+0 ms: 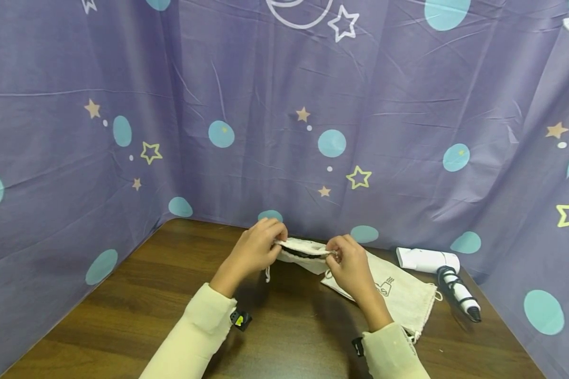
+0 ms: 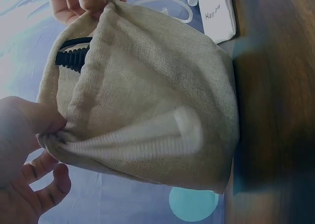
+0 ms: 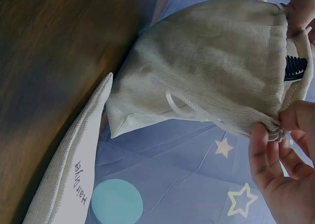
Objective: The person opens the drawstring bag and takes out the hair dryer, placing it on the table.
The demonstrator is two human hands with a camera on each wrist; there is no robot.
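A cream cloth drawstring bag (image 1: 305,246) hangs between my two hands at the back of the table, its mouth partly spread. My left hand (image 1: 260,246) pinches one end of the rim, and my right hand (image 1: 352,266) pinches the other. Inside the mouth, a black ribbed cord end (image 2: 74,59) shows in the left wrist view; the rest of the contents is hidden by the cloth. A white drawstring loop (image 2: 187,130) dangles along the bag's side, blurred in that view.
A second cloth bag (image 1: 405,295), printed "Hair Dryer", lies flat on the wooden table (image 1: 284,337) by my right forearm. Beyond it, at the right edge, sits a white hair dryer (image 1: 424,260) with a black cord around its handle. A purple patterned curtain (image 1: 265,173) stands behind.
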